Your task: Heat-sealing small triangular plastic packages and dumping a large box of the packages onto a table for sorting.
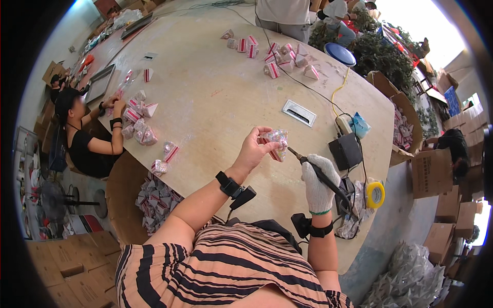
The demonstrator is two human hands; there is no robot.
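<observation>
My left hand (253,150) holds up a small clear-wrapped packet (276,141) with red and white inside, above the big round wooden table (215,102). My right hand (317,180), in a white knit glove, grips a black pen-shaped corded tool (319,173). The tool's tip touches the packet's lower right edge. Black bands sit on both wrists.
Finished packets lie at the table's left (138,120) and far side (280,56). A yellow tape roll (375,194), a black box (345,151) and cables sit at the right. A seated person (84,138) works at the left. Cardboard boxes (431,172) stand around.
</observation>
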